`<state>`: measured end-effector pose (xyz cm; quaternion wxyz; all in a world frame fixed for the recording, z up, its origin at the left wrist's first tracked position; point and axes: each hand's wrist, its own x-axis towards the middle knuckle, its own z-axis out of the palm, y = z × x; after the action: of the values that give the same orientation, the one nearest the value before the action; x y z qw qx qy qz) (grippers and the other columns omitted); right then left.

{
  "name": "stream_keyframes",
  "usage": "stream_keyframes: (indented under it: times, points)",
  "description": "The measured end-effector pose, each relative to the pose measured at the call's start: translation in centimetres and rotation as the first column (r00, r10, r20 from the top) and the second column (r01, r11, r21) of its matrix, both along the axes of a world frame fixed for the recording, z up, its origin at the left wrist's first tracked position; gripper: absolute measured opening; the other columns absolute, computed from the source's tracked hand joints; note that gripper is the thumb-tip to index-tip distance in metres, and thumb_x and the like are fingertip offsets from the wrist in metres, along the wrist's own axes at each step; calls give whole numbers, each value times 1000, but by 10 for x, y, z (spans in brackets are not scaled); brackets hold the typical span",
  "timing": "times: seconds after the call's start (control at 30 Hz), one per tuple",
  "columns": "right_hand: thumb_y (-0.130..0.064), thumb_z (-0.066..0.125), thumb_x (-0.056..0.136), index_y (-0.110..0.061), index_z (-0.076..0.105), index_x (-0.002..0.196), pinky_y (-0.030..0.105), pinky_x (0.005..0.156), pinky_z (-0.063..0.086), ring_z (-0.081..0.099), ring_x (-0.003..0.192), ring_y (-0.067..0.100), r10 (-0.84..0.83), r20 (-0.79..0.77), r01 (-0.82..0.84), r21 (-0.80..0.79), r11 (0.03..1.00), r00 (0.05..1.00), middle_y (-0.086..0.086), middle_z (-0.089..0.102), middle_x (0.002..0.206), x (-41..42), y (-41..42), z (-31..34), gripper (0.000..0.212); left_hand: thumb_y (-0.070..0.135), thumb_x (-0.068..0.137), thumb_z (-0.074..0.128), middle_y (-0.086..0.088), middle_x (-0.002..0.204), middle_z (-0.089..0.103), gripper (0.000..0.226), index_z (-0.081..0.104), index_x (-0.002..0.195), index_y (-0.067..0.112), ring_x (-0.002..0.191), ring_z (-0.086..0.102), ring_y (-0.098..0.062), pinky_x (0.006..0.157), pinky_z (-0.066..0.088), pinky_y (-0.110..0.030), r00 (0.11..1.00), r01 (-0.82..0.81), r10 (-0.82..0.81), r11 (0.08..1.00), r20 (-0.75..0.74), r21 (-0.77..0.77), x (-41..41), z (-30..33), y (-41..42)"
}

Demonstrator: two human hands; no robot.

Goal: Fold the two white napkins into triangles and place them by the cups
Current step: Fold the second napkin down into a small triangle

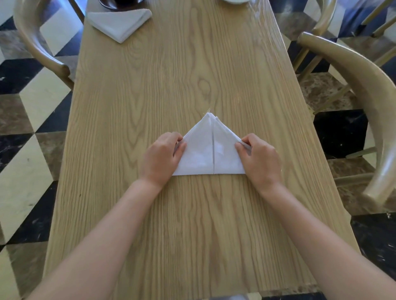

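A white napkin (209, 150) lies folded into a triangle in the middle of the wooden table (192, 75), its tip pointing away from me and a seam running down its centre. My left hand (160, 159) pinches its left edge. My right hand (260, 159) pinches its right edge. A second white napkin (120, 22), also folded into a triangle, lies at the far left of the table beside a dark dish (120, 3) that the frame's top edge cuts off. No whole cup is visible.
A pale dish rim (234, 1) shows at the top edge, right of centre. Wooden chairs stand at the left (34, 38) and at the right (360, 85) of the table. The floor is tiled in black, cream and brown.
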<state>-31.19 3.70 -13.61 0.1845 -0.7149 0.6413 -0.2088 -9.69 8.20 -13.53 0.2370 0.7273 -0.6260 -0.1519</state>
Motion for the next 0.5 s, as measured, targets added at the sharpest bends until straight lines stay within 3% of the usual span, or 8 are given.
stream_keyframes:
  times: [0.13, 0.23, 0.33, 0.4, 0.5]
  points:
    - [-28, 54, 91, -10, 60, 84, 28, 52, 32, 57, 69, 22, 16, -46, -17, -24, 1000, 999, 2, 64, 76, 0, -1, -3, 20, 24, 94, 49, -7, 100, 60, 23, 59, 106, 7, 91, 57, -29, 70, 49, -42, 988, -1, 7, 999, 156, -42, -4, 7, -6]
    - [-27, 55, 91, -10, 60, 84, 29, 53, 34, 58, 68, 23, 9, -45, -12, -54, 998, 999, 2, 64, 74, 0, 1, -4, 20, 30, 95, 37, -8, 138, 49, 47, 45, 136, 9, 130, 44, -27, 98, 37, -40, 956, 184, -139, 970, 259, -157, -18, 14, -14]
    - [-28, 56, 91, -10, 61, 84, 29, 53, 34, 59, 67, 25, 0, -49, -3, -64, 998, 999, 4, 65, 74, 1, 1, -5, 20, 39, 96, 20, 1, 156, 8, 57, 13, 149, 17, 145, 5, -15, 116, 6, -42, 854, 422, -408, 906, 322, 28, -41, 9, -22]
    - [-28, 57, 90, -9, 62, 86, 31, 55, 35, 59, 68, 26, -3, -58, 0, -49, 999, 998, 5, 66, 76, 2, 1, -4, 20, 39, 97, 13, 7, 156, -10, 57, -3, 148, 22, 140, -15, -6, 116, -8, -40, 830, 420, -457, 889, 319, 181, -48, -4, -24]
    - [-25, 59, 87, -11, 64, 97, 36, 72, 36, 61, 84, 29, 4, -163, -31, -165, 986, 987, 5, 67, 91, -3, 2, -3, 18, 36, 98, 12, 12, 154, -17, 56, -8, 148, 24, 137, -19, 0, 116, -11, -38, 855, 349, -418, 902, 307, 256, -47, -18, -25]
